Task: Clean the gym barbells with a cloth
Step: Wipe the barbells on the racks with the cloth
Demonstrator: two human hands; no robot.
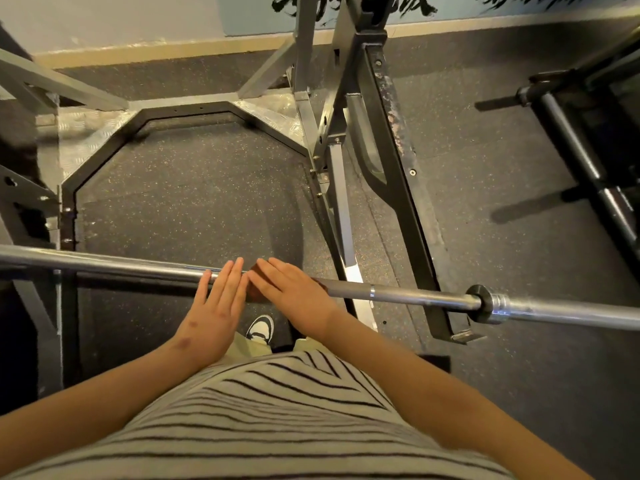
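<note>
- A long bare steel barbell (pixel 415 295) crosses the view from the left edge to the right edge, with its collar and sleeve at the right.
- The left hand (pixel 216 306) lies flat over the shaft, fingers straight.
- The right hand (pixel 294 299) lies flat too, fingers straight, on a dark brown cloth (pixel 255 289) that shows between the two hands.
- Beneath is a grey steel rack frame (pixel 187 107) on a speckled black rubber floor (pixel 194 202) — and one white-and-black shoe (pixel 260 329).

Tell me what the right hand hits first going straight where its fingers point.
The right hand would likely meet the left hand first; their fingertips nearly touch over the barbell.
</note>
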